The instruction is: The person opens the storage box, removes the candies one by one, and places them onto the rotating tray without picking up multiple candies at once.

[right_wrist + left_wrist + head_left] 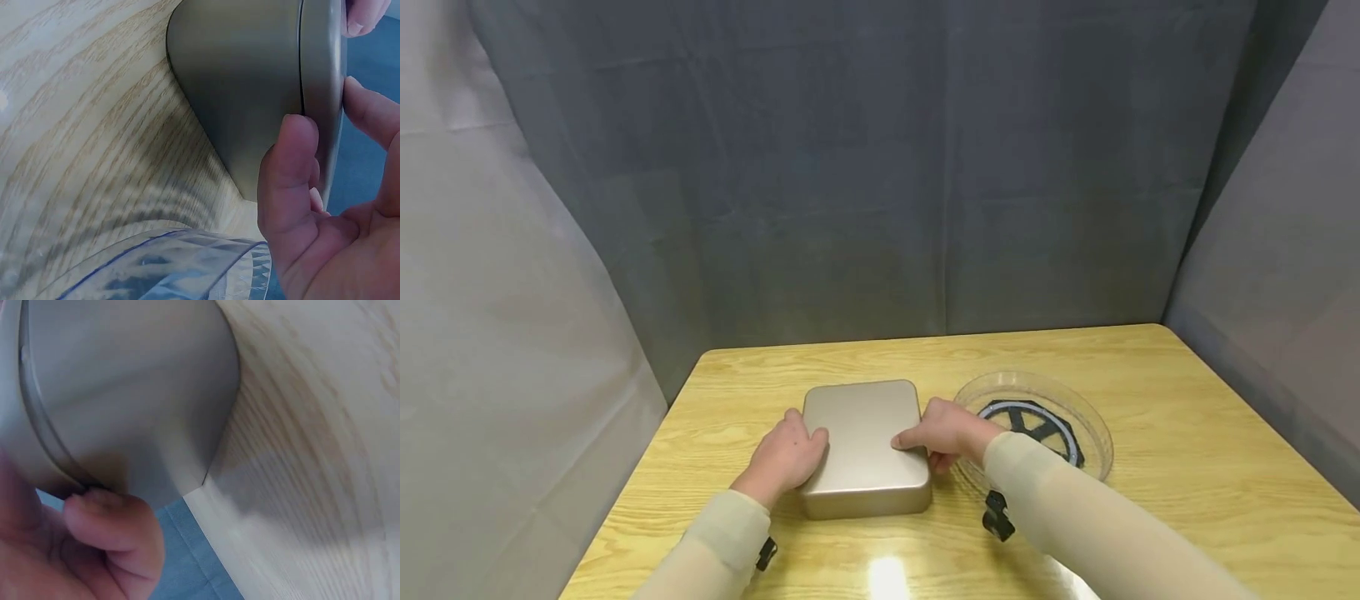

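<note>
A flat metal tin box (pixel 867 433) with rounded corners lies on the wooden table, between both hands. My left hand (pixel 787 454) holds its left side, thumb over the top edge. In the left wrist view, the curled fingertips (pixel 103 509) sit at the seam under the lid (pixel 47 440). From the other side my right hand (pixel 951 429) grips the tin, thumb lying on top. The right wrist view has its fingers (pixel 294 162) bent against the lid's rim (pixel 319 69), right at the seam. The lid sits on the body (pixel 244 81) with a thin dark line between them.
Close by on the right stands a clear round plastic dish (pixel 1093 425), holding a dark spoked piece with a grey ring (pixel 1037 412). The right forearm passes over part of it. A dark curtain (pixel 865 167) hangs behind the table (pixel 730 392), with pale cloth at both sides.
</note>
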The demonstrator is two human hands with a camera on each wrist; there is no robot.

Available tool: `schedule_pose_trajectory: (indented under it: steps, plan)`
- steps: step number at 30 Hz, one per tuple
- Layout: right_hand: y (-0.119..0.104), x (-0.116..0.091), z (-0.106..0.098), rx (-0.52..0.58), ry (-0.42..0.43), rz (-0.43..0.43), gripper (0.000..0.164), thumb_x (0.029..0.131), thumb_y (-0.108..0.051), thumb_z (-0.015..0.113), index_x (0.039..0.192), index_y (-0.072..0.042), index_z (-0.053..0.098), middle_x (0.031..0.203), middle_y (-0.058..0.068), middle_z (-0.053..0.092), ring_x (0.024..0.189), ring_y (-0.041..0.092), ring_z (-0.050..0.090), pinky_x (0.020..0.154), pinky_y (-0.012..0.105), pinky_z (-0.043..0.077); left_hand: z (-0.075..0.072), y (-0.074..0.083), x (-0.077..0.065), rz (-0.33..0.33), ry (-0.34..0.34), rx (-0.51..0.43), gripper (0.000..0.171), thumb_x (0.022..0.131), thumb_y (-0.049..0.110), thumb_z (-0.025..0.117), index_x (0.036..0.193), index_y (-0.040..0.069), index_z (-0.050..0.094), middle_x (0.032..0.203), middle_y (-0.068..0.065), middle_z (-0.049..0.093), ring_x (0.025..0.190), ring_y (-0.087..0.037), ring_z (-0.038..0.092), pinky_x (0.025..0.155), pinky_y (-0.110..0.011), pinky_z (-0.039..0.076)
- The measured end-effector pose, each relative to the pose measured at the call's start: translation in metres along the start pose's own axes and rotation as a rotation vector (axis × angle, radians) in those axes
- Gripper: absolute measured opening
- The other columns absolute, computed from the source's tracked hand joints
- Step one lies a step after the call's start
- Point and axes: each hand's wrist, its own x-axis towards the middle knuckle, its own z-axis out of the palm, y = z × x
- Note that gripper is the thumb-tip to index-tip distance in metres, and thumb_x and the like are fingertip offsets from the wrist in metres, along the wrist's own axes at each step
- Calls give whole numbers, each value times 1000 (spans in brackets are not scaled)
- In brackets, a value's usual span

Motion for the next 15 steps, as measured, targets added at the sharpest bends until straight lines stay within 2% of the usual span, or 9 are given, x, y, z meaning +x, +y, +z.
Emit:
schedule_pose_trajectory:
  steps: [10,15]
  plan:
    - [-3,-9,-7,2,-21,-87,31,84,-25,71,79,0,54,72,16,63,54,26,61,53,43,57,0,-1,2,-3,-6,-10,63,95,45,43,128,-9,39,112,-24,58,86,-28,58,73,-46,52]
    - [-11,-10,-7,-25,-16,-163,28,85,-23,69,78,0,56,64,15,62,51,25,60,51,42,57,-4,-7,3,-15,-17,-17,62,95,43,41,129,-9,38,112,-23,58,80,-25,56,68,-43,51]
